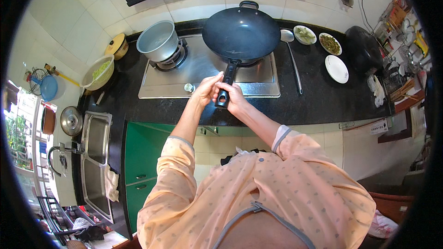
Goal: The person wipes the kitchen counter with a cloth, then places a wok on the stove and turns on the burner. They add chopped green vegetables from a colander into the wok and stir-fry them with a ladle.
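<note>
A large dark wok point(241, 33) sits over the right burner of the gas stove. Its long black handle point(228, 76) points toward me. Wrapped around the handle's near end is my right hand point(232, 96), thumb across the top. My left hand point(206, 89) lies against the handle's left side, touching the right hand's fingers; whether it grips the handle is hidden. The wok's interior looks bare and slightly shiny. On the left burner stands an aluminium pot point(157, 41). A long-handled metal spatula point(293, 62) lies right of the stove.
Right of the spatula are a dish of pale green vegetables point(305, 35), a dish of chopped greens point(330, 44) and a white plate point(336, 69). To the left stand a bowl of shredded greens point(100, 72) and a yellow lidded pot point(116, 47). A double sink point(97, 166) is at left.
</note>
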Available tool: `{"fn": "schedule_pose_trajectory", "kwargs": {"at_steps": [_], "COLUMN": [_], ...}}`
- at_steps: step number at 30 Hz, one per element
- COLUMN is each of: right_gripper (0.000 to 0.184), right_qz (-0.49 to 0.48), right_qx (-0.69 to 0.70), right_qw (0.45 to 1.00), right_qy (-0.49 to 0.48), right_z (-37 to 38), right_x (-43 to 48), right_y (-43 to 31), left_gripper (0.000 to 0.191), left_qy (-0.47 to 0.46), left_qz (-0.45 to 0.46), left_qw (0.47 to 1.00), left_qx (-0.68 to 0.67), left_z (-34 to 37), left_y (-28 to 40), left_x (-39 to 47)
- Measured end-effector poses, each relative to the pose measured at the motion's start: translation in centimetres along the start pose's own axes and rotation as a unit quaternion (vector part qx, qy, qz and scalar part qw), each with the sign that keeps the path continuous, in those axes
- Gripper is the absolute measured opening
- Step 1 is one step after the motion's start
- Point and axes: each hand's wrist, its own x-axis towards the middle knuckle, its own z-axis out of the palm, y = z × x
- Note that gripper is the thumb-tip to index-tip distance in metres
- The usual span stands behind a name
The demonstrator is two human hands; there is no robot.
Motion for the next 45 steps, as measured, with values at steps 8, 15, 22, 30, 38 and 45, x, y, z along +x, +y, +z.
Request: {"fn": "schedule_pose_trajectory", "kwargs": {"at_steps": [8, 15, 22, 30, 38, 45], "right_gripper": [0.008, 0.01, 0.016, 0.019, 0.015, 0.015], "right_qz": [-0.034, -0.087, -0.078, -0.044, -0.019, 0.005], "right_qx": [-0.11, -0.201, -0.224, -0.129, -0.079, -0.099], "right_qw": [0.988, 0.97, 0.969, 0.991, 0.996, 0.995], "right_qy": [0.103, 0.102, 0.064, -0.011, -0.025, -0.007], "right_z": [1.3, -0.4, -4.1, -7.7, -4.6, -2.7], "right_x": [-3.4, -6.0, -7.9, -7.5, -8.3, -8.5], "right_y": [-3.9, -4.0, -2.6, -2.5, -5.5, -7.0], "left_gripper": [0.03, 0.028, 0.032, 0.031, 0.021, 0.019], "left_qy": [-0.185, -0.261, -0.229, -0.15, -0.089, -0.089], "left_qz": [-0.05, 0.063, -0.003, 0.018, 0.006, 0.011], "left_qw": [0.965, 0.948, 0.962, 0.986, 0.995, 0.993], "left_qx": [-0.181, -0.171, -0.149, -0.071, -0.038, -0.083], "left_z": [5.4, 7.6, 7.9, 9.6, 10.4, 10.0], "left_y": [-1.1, -3.2, -6.8, -7.3, -4.1, -3.8], "left_x": [2.0, 0.5, 1.7, 1.9, 0.7, 1.2]}}
